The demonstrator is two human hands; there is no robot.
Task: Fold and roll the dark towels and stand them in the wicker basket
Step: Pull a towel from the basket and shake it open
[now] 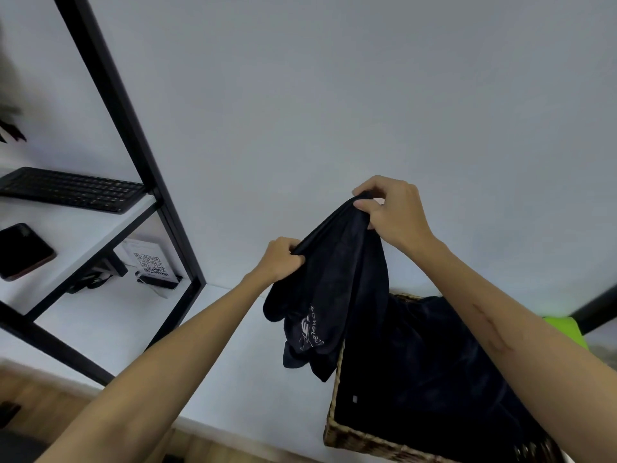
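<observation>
A dark navy towel (337, 279) with pale lettering hangs in the air above the white table. My left hand (283, 260) grips its upper edge on the left. Higher up, my right hand (390, 208) pinches the same edge at its top corner. The towel's lower part dangles just left of the wicker basket (337, 432) at the lower right. More dark towels (427, 369) lie heaped loosely inside the basket, covering most of its inside.
A black-framed shelf unit (133, 142) stands at the left with a keyboard (71, 190) and a dark phone (21, 250) on it. A QR-code card (150, 264) stands below. Something bright green (567, 329) sits behind the basket. The white table (233, 379) runs along a plain wall.
</observation>
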